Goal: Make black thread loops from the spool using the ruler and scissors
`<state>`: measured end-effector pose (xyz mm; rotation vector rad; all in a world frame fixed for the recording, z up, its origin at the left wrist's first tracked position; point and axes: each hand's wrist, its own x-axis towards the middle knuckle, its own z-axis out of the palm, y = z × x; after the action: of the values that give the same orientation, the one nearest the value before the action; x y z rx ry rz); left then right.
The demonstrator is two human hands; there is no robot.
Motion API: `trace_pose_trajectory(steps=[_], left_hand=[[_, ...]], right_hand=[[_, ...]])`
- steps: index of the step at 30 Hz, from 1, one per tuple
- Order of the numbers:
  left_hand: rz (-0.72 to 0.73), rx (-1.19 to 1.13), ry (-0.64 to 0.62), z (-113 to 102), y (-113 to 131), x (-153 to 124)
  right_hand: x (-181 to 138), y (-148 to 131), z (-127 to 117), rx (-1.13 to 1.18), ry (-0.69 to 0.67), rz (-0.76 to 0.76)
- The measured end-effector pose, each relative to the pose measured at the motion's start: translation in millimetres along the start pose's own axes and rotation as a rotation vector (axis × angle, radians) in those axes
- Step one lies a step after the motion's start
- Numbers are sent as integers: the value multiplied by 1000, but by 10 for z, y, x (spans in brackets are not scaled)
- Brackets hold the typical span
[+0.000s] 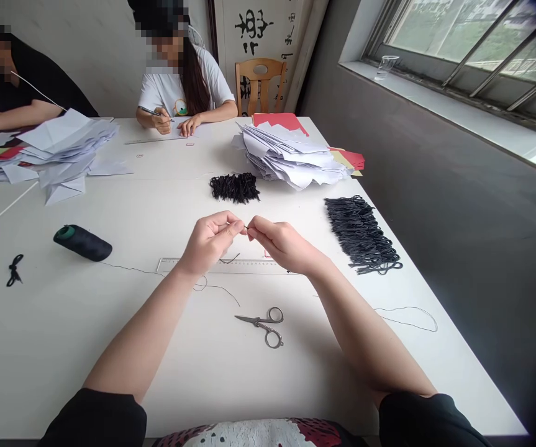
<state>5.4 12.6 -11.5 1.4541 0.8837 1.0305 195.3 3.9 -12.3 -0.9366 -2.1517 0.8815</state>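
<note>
Hands, two: left hand (209, 243) and right hand (282, 245), each grip pinched nearly shut on one thin dark thread (245, 227). Nearby: one pair of scissors (265, 326), one black thread spool (82, 243), two black loop bundles (235, 188) (361, 234).

Thin black thread (246, 227), pinched mid-air

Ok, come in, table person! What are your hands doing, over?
Left hand and right hand pinching a thin dark strand. Ruler beneath the hands. Scissors lying nearby, untouched.
</note>
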Motion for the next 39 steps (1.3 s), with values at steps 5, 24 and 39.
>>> trace_pose_trajectory(steps=[5,24,39], left_hand=[[183,-182,296,-96,295,-61],[151,443,-24,93,384,-227],[-96,-165,-306,-43,-37,12]], right_hand=[[-2,82,61,242,-33,134],[-1,-462,41,148,-5,250],[-230,-356,-450,361,507,1]])
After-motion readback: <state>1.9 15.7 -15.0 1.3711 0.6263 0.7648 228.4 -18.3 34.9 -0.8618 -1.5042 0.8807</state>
